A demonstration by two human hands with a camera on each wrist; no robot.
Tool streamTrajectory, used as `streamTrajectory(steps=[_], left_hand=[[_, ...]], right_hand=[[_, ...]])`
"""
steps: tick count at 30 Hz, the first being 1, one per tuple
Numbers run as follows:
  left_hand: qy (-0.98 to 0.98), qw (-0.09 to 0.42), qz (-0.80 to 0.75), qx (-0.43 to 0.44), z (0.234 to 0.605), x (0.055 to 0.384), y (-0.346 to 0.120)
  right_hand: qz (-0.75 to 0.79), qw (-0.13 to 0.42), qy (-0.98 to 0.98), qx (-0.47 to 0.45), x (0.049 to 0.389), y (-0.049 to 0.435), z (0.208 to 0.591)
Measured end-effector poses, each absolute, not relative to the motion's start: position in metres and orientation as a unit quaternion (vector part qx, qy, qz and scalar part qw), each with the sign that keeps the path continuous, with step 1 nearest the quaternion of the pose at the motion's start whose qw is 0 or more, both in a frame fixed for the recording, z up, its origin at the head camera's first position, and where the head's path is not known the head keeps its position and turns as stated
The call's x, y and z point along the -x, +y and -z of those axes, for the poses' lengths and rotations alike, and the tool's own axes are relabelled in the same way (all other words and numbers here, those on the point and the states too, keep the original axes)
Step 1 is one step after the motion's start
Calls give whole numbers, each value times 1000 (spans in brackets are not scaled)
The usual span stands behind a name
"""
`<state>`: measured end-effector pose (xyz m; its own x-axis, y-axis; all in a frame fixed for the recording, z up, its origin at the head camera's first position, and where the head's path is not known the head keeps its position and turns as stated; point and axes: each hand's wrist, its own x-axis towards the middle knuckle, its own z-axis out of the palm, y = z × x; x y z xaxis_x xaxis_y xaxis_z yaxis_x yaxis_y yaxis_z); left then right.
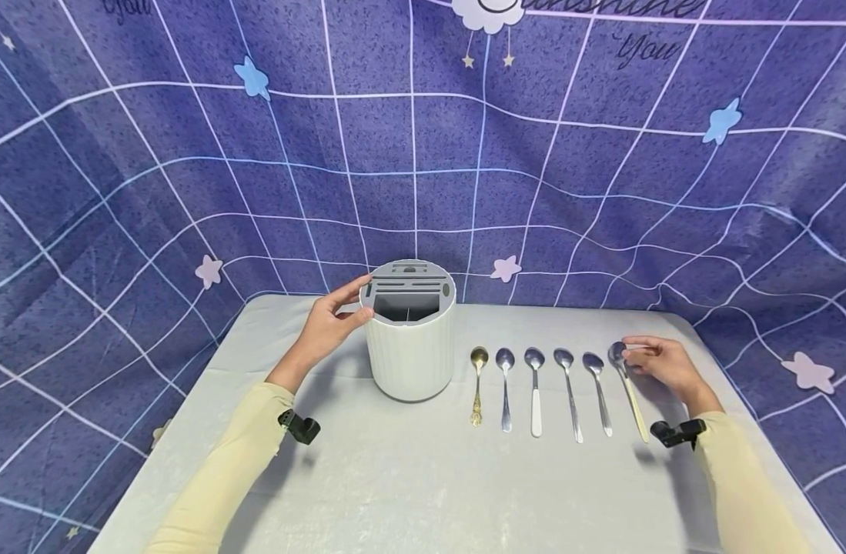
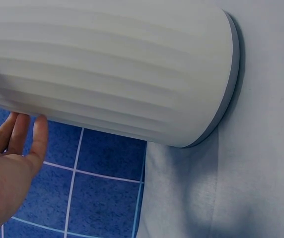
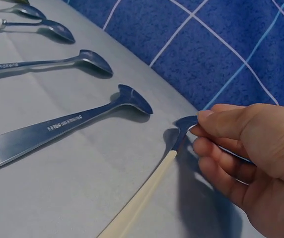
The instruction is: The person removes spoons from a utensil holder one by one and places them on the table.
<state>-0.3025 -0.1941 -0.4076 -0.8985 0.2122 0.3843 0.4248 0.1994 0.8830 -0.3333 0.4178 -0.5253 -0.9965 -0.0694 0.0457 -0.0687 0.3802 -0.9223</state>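
A white ribbed utensil holder [image 1: 412,362] with a grey slotted top stands upright on the table. My left hand [image 1: 331,323] holds its upper left side, thumb near the front of the rim and fingers farther back. In the left wrist view, the fingertips [image 2: 40,131] touch the ribbed wall. Over on the right, my right hand [image 1: 661,365] pinches the bowl end of a spoon with a cream handle [image 1: 633,400]. Seen from the right wrist, thumb and fingers are on the metal bowl [image 3: 186,122], while the cream handle slants down toward the cloth.
Between the holder and my right hand, several spoons lie in a row, bowls to the back: a gold one [image 1: 476,385], a white-handled one [image 1: 536,392] and plain silver ones [image 1: 570,392]. A pale cloth [image 1: 464,492] covers the table. Behind hangs a blue gridded curtain [image 1: 423,192].
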Motion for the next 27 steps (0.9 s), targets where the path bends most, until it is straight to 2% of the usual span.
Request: streamTrajectory(steps=[12,27], left_hand=[[-760,107,602,220,433,323,-202],[-777,87,590,201,418,313,-199]], right_hand=[[526,20,850,10,329,416,526],[484,1,872,65,306,428,508]])
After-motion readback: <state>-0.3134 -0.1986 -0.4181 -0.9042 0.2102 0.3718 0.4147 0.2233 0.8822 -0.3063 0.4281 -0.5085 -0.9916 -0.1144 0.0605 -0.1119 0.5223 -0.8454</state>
